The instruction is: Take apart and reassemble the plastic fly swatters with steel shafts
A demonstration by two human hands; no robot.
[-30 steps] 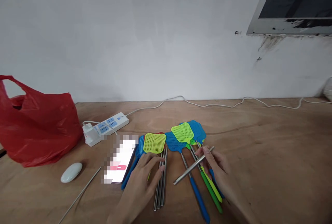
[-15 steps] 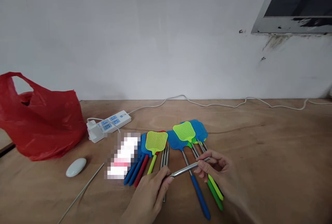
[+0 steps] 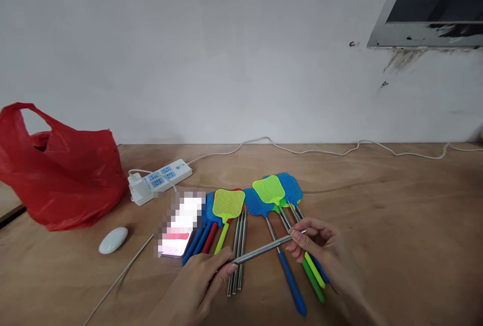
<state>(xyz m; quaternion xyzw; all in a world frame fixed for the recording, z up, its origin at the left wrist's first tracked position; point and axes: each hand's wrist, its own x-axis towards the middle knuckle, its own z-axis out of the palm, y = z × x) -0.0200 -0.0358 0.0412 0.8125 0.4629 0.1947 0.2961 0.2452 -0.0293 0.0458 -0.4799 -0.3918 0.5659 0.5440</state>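
Observation:
A slim silver metal rod (image 3: 262,250) slants across the front of the table, gripped at both ends. My left hand (image 3: 204,280) is closed on its lower left end, thumb on top. The upper right end is pinched between thumb and fingers of my right hand (image 3: 319,248). Beneath the rod lie several more metal rods (image 3: 237,253) side by side. To the right, fly swatters with metal shafts fan out, including one with a blue handle (image 3: 290,280) and a yellow-green head (image 3: 268,189). Further left, a yellow-green fly swatter piece (image 3: 229,203) overlaps blue and red ones.
A phone (image 3: 183,225), partly pixelated, lies left of the swatters. Behind it is a white power strip (image 3: 171,175) with a cable along the wall. A red plastic bag (image 3: 71,180), a white oval object (image 3: 113,240) and a thin cable (image 3: 121,275) are at left.
My left hand has moved left and slightly down, so more of the rod shows between my hands. My right hand has stayed nearly still. The rods below are more exposed.

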